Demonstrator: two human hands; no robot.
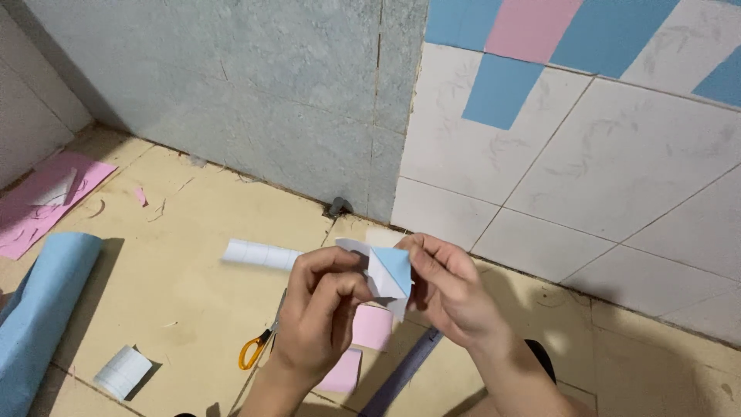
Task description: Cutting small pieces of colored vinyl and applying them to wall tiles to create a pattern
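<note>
While both hands meet above the beige floor tiles [193, 232], the small folded piece of white-and-blue paper [388, 279] sits pinched between them: left hand [320, 316] closed on its left edge, right hand [448, 289] gripping its right side, fingers [421, 247] narrow on the fold. Its long axis runs roughly upright (blue triangle facing up). Below the paper lie pink paper squares [372, 328]; left of it, orange-handled scissors [258, 347] and a white paper roll [261, 254]. No containers show.
</note>
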